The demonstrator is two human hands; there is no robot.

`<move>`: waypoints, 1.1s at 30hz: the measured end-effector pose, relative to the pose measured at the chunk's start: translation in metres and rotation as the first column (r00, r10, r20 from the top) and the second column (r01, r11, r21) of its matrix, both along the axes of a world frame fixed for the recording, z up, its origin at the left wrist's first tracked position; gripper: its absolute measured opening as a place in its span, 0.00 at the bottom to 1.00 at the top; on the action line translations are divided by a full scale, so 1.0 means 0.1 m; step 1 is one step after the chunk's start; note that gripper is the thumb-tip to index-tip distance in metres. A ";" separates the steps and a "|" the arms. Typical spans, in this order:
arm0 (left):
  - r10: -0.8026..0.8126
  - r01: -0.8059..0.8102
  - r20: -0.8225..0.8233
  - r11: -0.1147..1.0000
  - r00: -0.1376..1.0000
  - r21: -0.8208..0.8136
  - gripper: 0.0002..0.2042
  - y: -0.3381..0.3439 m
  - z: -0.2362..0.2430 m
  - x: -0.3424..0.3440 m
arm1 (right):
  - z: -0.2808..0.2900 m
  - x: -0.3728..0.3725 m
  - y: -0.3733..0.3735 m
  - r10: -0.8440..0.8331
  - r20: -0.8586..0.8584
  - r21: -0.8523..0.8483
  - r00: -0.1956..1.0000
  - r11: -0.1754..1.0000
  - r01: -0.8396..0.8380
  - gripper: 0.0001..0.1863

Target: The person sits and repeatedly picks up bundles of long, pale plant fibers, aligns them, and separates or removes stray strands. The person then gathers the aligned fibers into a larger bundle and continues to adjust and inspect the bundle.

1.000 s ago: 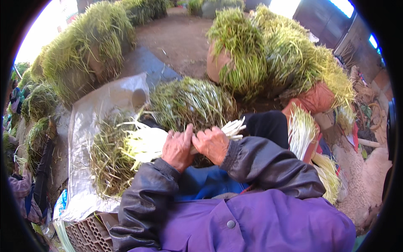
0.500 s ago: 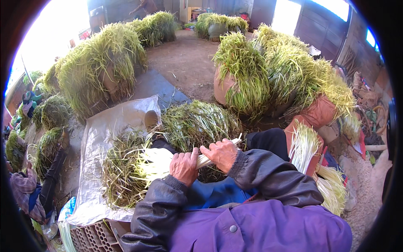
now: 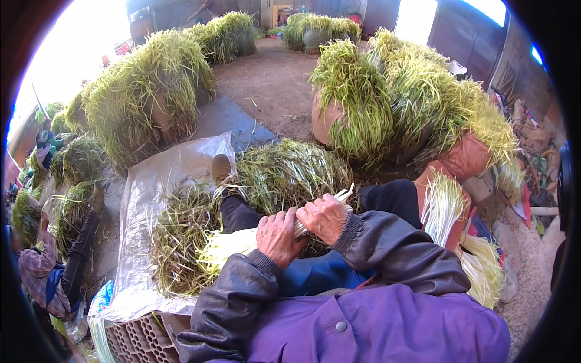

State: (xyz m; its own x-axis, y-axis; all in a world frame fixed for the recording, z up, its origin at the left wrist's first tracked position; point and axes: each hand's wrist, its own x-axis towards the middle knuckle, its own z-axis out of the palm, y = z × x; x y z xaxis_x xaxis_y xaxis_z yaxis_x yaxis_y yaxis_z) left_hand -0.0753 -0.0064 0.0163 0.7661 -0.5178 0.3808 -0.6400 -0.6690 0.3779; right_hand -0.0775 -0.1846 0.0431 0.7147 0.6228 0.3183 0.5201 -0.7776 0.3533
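The left hand (image 3: 280, 239) and right hand (image 3: 325, 219) both grip a bunch of pale stalks (image 3: 233, 244) in front of the purple coat (image 3: 387, 320). If they hold too loosely, stalks could slip into the messy plants (image 3: 181, 242).

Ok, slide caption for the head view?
Bare left hand and bare right hand grip a pale yellow-white stalk bundle.

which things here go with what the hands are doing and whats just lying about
Seems part of it:
left hand and right hand, both gripping
pale stalk bundle
loose green pile in front
white plastic sheet

Seems just lying about:
hollow brick
blue sheet
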 end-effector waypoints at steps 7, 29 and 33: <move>0.055 -0.055 -0.026 0.998 0.998 0.005 0.18 -0.09 -0.12 0.03 | -0.05 -0.02 -0.01 -0.031 -0.021 0.049 0.999 0.998 0.032 0.03; 0.012 -0.009 -0.019 0.992 1.000 0.128 0.04 -0.09 -0.23 -0.01 | 0.08 -0.04 -0.55 0.285 -0.382 0.469 0.879 0.880 -0.082 0.19; 0.017 -0.018 0.007 0.991 1.000 0.134 0.05 -0.10 -0.28 -0.02 | 0.08 -0.02 -0.53 0.311 -0.465 0.616 0.829 0.786 0.051 0.12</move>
